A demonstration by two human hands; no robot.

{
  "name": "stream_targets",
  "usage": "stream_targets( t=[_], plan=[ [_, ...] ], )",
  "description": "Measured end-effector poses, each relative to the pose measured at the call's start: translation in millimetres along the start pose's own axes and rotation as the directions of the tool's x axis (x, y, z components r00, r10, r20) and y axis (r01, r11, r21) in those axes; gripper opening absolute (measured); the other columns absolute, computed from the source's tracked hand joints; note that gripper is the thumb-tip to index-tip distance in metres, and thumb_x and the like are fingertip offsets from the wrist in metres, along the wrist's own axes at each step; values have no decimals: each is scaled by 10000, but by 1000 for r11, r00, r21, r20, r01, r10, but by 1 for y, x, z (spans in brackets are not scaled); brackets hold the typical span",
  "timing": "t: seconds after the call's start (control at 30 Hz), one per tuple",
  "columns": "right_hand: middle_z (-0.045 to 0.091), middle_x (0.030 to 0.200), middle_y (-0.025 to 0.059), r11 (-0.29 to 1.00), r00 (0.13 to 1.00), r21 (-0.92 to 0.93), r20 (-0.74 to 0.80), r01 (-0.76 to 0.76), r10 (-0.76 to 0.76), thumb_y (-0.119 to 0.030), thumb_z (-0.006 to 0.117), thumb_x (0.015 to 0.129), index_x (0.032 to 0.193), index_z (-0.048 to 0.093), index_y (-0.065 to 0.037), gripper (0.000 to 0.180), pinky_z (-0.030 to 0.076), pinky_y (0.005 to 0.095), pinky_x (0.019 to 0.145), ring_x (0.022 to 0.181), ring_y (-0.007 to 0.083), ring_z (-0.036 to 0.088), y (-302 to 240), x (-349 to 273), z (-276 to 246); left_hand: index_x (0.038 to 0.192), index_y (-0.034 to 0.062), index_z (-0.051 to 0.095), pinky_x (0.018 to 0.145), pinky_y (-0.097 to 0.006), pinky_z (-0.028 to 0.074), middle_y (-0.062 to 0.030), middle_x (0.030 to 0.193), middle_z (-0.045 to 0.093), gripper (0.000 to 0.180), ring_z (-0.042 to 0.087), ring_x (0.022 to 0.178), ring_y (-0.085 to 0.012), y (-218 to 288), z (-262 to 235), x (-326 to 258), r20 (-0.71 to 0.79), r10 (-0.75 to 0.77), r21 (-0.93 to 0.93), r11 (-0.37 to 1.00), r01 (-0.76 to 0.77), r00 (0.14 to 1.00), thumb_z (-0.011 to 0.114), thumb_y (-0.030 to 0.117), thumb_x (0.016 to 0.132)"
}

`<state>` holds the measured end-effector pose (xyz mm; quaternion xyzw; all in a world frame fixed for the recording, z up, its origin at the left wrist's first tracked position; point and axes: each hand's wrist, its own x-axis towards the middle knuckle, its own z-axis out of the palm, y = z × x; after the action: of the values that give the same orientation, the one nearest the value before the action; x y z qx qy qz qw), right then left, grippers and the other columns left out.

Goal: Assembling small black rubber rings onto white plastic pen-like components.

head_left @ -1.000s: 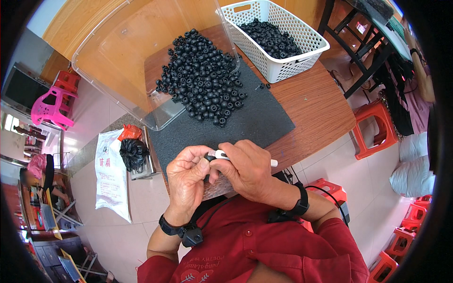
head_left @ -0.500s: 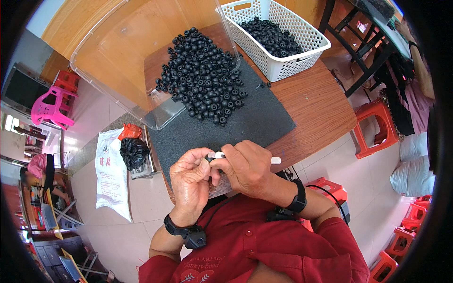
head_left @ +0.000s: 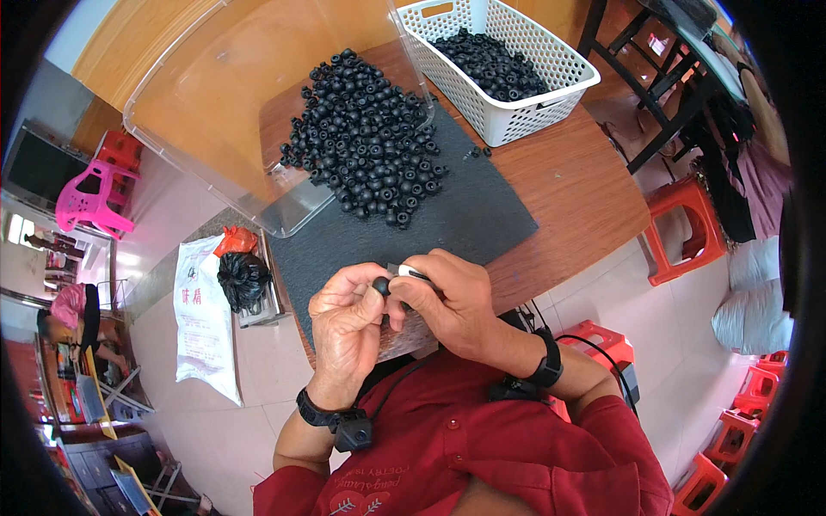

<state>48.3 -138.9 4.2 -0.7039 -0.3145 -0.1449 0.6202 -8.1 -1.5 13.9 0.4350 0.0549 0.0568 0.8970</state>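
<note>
Over the near edge of the black mat (head_left: 482,206), both hands are close together at chest height. My left hand (head_left: 344,322) pinches a small black round bead-like part (head_left: 381,285) between thumb and fingertips. In my right hand (head_left: 456,301) is a slim white-handled knife (head_left: 411,273); its grey blade end points toward the black part, and most of the handle is hidden by the fingers. A large heap of similar black hollow parts (head_left: 370,142) spills from the tipped clear plastic bin (head_left: 185,176) onto the mat.
A white perforated basket (head_left: 538,125) with more black pieces stands at the table's back right. A few black bits (head_left: 480,152) lie near it. Left of the table are a white printed sack (head_left: 202,318) and a black bag (head_left: 243,279). A red stool (head_left: 688,228) stands to the right.
The knife has turned in my right hand, so its white handle no longer sticks out past the fingers on the right. The black part in my left hand now shows more fully.
</note>
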Motion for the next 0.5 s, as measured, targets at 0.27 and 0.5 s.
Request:
stream_targets(
  t=[0.27,0.5],
  plan=[
    [618,737,69,966,963,107,160,-234,216,-162,651,866,880,637,-7,156,436,277,565,647,133,572,-6,0,-6,1014,-56,597,552,-273,493,-119,831,639,256,603,639,-172,-3,0,-1,-2,35,88,995,-35,999,677,111,838],
    [616,757,41,896,914,191,152,-401,377,-151,651,871,892,642,19,171,435,248,592,693,71,544,0,-5,-6,980,-44,592,504,-288,480,-155,815,639,228,606,598,-207,3,-17,4,22,-130,-66,989,132,991,634,149,866]
  ],
)
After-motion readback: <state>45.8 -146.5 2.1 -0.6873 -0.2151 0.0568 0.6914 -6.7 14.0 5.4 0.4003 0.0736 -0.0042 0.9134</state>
